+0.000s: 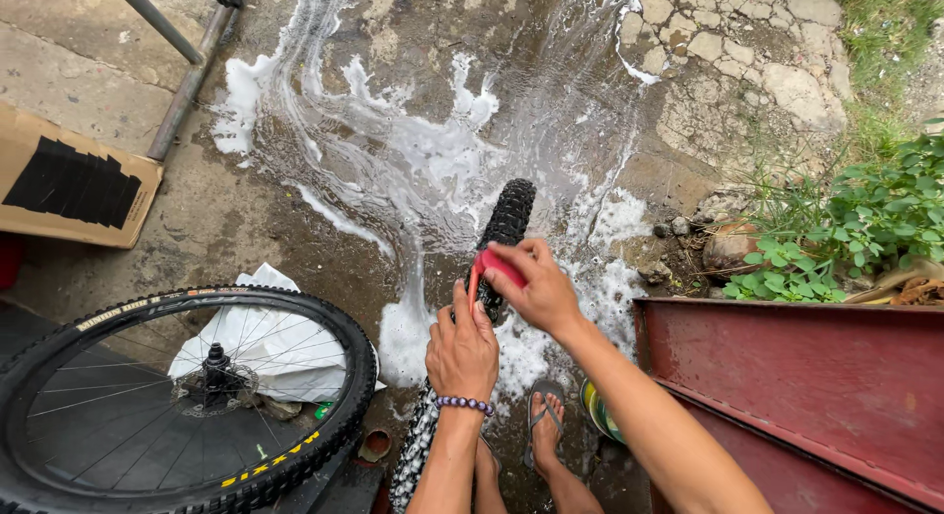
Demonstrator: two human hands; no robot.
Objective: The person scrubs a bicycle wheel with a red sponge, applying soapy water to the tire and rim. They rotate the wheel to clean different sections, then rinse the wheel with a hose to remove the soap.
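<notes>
Soapy foam covers the knobby bicycle tyre (506,219) standing upright on wet concrete at centre. Left hand (460,349) grips its tread, steadying it; right hand (536,288) presses a red sponge (497,269) there. Better to scrub between knobs with firm strokes, bracing well.

Bright daylight, soft shadows, sharp, wide-angle warp

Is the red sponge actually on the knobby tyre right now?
Touching. The head view shows the right hand pressing the red sponge against the knobby tyre, no gap visible.
</notes>
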